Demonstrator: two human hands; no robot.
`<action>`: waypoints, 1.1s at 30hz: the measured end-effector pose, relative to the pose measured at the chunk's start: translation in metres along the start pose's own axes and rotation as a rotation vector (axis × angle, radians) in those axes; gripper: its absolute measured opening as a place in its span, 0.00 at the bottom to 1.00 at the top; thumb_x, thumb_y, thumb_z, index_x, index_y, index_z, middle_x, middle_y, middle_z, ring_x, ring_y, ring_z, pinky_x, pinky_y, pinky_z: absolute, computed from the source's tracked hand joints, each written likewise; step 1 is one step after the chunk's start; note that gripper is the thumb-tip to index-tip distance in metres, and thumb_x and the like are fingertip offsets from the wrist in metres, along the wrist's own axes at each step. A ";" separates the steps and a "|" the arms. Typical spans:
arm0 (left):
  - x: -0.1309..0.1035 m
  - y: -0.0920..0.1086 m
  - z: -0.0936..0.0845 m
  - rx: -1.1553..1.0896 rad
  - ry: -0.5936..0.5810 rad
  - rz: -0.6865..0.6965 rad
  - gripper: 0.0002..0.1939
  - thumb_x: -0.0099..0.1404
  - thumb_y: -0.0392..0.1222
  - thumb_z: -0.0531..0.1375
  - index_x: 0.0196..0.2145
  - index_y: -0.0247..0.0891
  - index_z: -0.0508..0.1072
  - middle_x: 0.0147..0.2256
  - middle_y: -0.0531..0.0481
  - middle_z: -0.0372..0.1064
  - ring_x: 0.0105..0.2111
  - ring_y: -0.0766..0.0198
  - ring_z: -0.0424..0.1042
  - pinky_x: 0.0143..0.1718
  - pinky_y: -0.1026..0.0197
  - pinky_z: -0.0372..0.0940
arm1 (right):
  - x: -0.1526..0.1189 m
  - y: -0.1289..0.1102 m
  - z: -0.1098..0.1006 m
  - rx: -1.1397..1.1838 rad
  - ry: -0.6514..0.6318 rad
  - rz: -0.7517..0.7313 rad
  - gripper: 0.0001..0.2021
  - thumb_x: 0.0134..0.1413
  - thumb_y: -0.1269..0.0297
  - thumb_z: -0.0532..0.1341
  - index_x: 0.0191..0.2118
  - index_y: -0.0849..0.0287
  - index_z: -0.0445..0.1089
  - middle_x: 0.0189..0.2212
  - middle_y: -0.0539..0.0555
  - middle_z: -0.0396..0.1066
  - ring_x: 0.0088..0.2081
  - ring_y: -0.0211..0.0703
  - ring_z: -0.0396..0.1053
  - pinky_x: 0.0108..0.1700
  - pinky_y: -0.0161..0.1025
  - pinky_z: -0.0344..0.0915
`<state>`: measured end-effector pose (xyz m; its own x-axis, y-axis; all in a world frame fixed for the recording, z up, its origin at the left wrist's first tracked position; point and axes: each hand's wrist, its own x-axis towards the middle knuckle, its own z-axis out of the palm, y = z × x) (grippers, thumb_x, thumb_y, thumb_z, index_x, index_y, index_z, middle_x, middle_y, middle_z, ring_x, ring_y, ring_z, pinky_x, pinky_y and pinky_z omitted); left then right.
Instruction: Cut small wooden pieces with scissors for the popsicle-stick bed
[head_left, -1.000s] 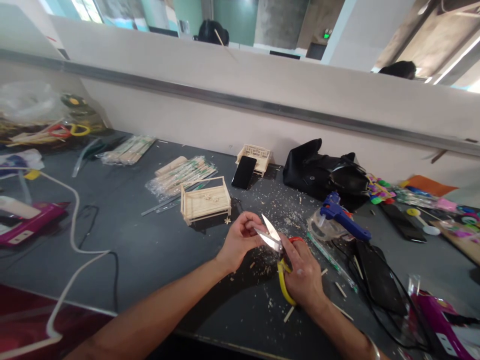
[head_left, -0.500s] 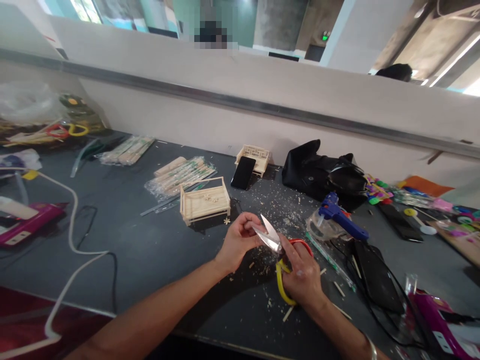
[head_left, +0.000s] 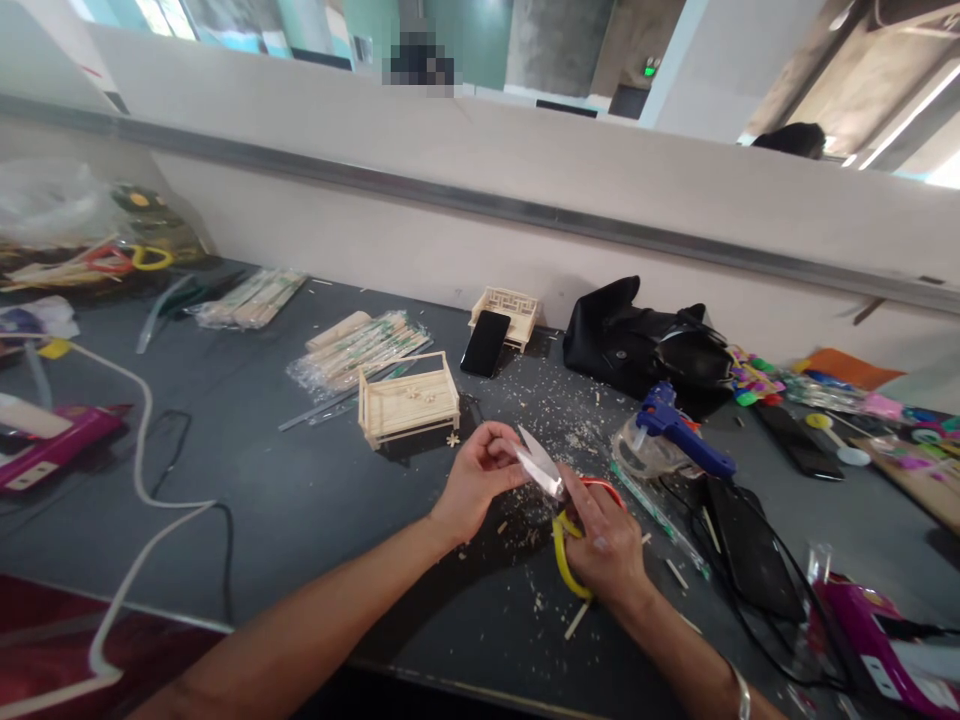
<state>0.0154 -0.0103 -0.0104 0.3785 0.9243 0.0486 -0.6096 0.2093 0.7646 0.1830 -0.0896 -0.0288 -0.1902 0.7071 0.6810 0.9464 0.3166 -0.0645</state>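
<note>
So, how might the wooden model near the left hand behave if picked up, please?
The wooden model is probably light, given its thin, open build. Its slender top rail looks fragile and might snap if squeezed.

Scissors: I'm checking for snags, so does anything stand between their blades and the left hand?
Nothing visible does: the blades of the scissors are right beside the left hand. Whether it pinches a small piece is unclear.
</note>
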 end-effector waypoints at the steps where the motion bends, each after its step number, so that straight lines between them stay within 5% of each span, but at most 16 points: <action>1: 0.000 0.000 0.000 -0.001 -0.004 0.001 0.19 0.44 0.33 0.75 0.30 0.37 0.70 0.25 0.57 0.72 0.26 0.69 0.71 0.31 0.67 0.67 | 0.000 0.000 0.000 0.015 0.004 -0.003 0.39 0.43 0.78 0.53 0.65 0.55 0.60 0.26 0.51 0.70 0.24 0.41 0.67 0.24 0.33 0.65; 9: 0.003 0.006 0.000 -0.124 -0.077 -0.117 0.19 0.47 0.36 0.74 0.34 0.36 0.71 0.27 0.55 0.75 0.27 0.65 0.75 0.35 0.60 0.71 | 0.005 0.012 0.003 0.202 0.119 0.213 0.19 0.55 0.71 0.56 0.52 0.58 0.71 0.31 0.52 0.76 0.27 0.40 0.71 0.28 0.35 0.71; 13: 0.004 0.009 -0.001 -0.173 -0.110 -0.136 0.18 0.47 0.34 0.74 0.34 0.36 0.72 0.27 0.55 0.75 0.27 0.66 0.75 0.33 0.62 0.70 | 0.007 0.017 0.002 0.203 0.169 0.207 0.15 0.57 0.68 0.56 0.50 0.57 0.71 0.27 0.50 0.74 0.25 0.39 0.70 0.26 0.34 0.70; 25: 0.003 0.010 0.001 -0.155 -0.127 -0.189 0.12 0.48 0.34 0.74 0.28 0.34 0.74 0.29 0.52 0.75 0.27 0.67 0.74 0.33 0.63 0.69 | 0.008 0.014 0.001 0.241 0.158 0.171 0.17 0.56 0.71 0.57 0.50 0.58 0.71 0.26 0.49 0.71 0.24 0.38 0.69 0.26 0.33 0.69; 33: 0.004 0.009 0.001 -0.175 -0.182 -0.223 0.16 0.44 0.38 0.76 0.29 0.33 0.76 0.25 0.51 0.74 0.25 0.67 0.73 0.29 0.66 0.69 | 0.005 0.011 -0.002 0.187 -0.040 0.026 0.27 0.50 0.75 0.57 0.58 0.55 0.68 0.31 0.53 0.72 0.31 0.43 0.72 0.31 0.36 0.71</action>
<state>0.0118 -0.0054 -0.0029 0.6247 0.7806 0.0190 -0.6022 0.4662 0.6480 0.1932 -0.0833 -0.0250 -0.1802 0.7396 0.6484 0.8869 0.4072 -0.2181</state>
